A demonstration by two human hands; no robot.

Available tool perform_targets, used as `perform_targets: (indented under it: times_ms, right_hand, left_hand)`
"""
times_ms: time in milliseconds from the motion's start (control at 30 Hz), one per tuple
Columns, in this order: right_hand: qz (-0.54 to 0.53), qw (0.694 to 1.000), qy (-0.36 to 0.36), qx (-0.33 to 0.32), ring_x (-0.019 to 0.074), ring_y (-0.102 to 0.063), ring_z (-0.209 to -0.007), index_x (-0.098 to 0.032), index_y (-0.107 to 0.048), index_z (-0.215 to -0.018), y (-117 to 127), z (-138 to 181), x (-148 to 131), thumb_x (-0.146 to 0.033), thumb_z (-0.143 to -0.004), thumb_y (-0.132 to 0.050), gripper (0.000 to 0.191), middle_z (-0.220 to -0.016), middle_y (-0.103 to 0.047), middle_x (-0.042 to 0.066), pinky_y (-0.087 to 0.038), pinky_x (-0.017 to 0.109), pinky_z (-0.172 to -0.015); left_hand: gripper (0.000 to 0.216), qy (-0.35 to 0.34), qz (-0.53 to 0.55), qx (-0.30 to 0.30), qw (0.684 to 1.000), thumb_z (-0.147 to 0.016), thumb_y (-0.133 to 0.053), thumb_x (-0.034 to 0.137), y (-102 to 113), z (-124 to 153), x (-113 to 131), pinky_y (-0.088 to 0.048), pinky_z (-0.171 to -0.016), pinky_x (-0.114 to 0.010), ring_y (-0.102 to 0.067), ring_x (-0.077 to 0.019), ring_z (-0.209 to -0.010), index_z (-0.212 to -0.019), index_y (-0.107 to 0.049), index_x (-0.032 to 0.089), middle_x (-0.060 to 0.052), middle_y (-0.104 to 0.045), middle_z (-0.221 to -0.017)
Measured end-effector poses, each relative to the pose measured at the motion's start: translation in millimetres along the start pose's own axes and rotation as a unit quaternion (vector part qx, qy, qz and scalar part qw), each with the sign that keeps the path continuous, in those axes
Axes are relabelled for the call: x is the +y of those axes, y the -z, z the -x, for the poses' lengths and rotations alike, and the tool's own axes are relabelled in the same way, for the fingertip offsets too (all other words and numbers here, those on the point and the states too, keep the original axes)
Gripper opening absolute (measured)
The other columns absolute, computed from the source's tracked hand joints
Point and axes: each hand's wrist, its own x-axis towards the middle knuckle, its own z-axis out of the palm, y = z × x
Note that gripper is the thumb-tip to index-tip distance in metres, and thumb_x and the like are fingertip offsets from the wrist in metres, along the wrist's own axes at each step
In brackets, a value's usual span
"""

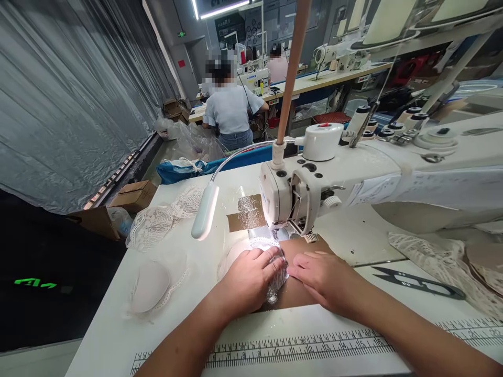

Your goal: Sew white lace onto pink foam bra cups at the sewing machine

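Note:
A beige bra cup with white lace trim (264, 242) lies under the needle end of a white sewing machine (273, 196), lit by its lamp. My left hand (249, 277) is closed on the lace, its fingers bent over it just in front of the needle area. At the lace's right edge, my right hand (328, 277) has thumb and fingertips pressed together, its palm side over a brown plate (298, 296). What lies beneath both palms is hidden. A separate moulded bra cup (151, 285) rests on the table to the left.
Black thread snips (418, 283) and lace pieces (428, 256) lie at right; more lace (153, 225) is at left. A gooseneck lamp (205, 212) stands over the table. A printed ruler (283, 351) runs along the front. A person (231, 110) sits beyond.

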Motion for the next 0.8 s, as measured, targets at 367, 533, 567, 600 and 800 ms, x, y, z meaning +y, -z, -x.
perform_targets:
  times_ms: [367, 533, 567, 600, 800]
  right_hand:
    - [0.008, 1.0, -0.016, 0.004, 0.0187, -0.051, -0.071, -0.018, -0.065, -0.084, 7.3, -4.1, -4.4, -0.008, -0.078, -0.047, 0.022, -0.078, -0.061, 0.005, -0.033, 0.03, -0.062]
    - [0.03, 0.999, -0.04, 0.019, 0.0194, -0.048, -0.071, -0.018, -0.063, -0.082, 3.1, -10.7, -2.7, -0.008, -0.075, -0.047, 0.02, -0.079, -0.059, 0.006, -0.032, 0.03, -0.061]
    - [0.035, 0.998, -0.049, 0.023, 0.0194, -0.048, -0.07, -0.018, -0.063, -0.083, 2.6, -12.3, -2.4, -0.008, -0.075, -0.048, 0.02, -0.079, -0.058, 0.006, -0.031, 0.031, -0.061]
    - [0.037, 0.997, -0.056, 0.025, 0.0194, -0.048, -0.07, -0.018, -0.064, -0.084, 2.2, -13.8, -2.1, -0.008, -0.075, -0.048, 0.021, -0.079, -0.058, 0.006, -0.031, 0.031, -0.061]
    - [0.029, 0.995, -0.094, 0.015, 0.0187, -0.051, -0.072, -0.019, -0.063, -0.103, 3.0, -20.8, -1.4, -0.007, -0.077, -0.049, 0.032, -0.086, -0.061, 0.006, -0.032, 0.031, -0.065]
  left_hand:
    - [0.047, 0.002, 0.003, 0.017, 1.0, -0.075, -0.046, 0.008, -2.4, -5.0, -3.9, -0.05, -0.074, -0.037, -0.054, -0.0216, -0.085, -0.122, -0.054, 0.013, -0.01, -0.055, -0.129]
    - [0.049, -0.018, 0.0, 0.018, 1.0, -0.078, -0.045, 0.009, -3.8, -11.3, -22.6, -0.048, -0.075, -0.038, -0.054, -0.0226, -0.087, -0.126, -0.051, 0.014, -0.01, -0.054, -0.131]
    - [0.048, -0.022, -0.003, 0.02, 1.0, -0.079, -0.045, 0.01, -4.6, -12.8, -27.0, -0.048, -0.075, -0.039, -0.054, -0.0229, -0.088, -0.126, -0.051, 0.015, -0.01, -0.054, -0.131]
    - [0.048, -0.026, -0.005, 0.021, 0.999, -0.079, -0.046, 0.011, -5.5, -14.3, -31.3, -0.048, -0.076, -0.039, -0.054, -0.0232, -0.09, -0.127, -0.051, 0.016, -0.011, -0.054, -0.131]
    - [0.047, -0.033, -0.014, 0.011, 0.999, -0.081, -0.049, 0.014, -4.9, -22.0, -46.5, -0.047, -0.081, -0.04, -0.053, -0.0246, -0.098, -0.128, -0.049, 0.017, -0.011, -0.052, -0.133]
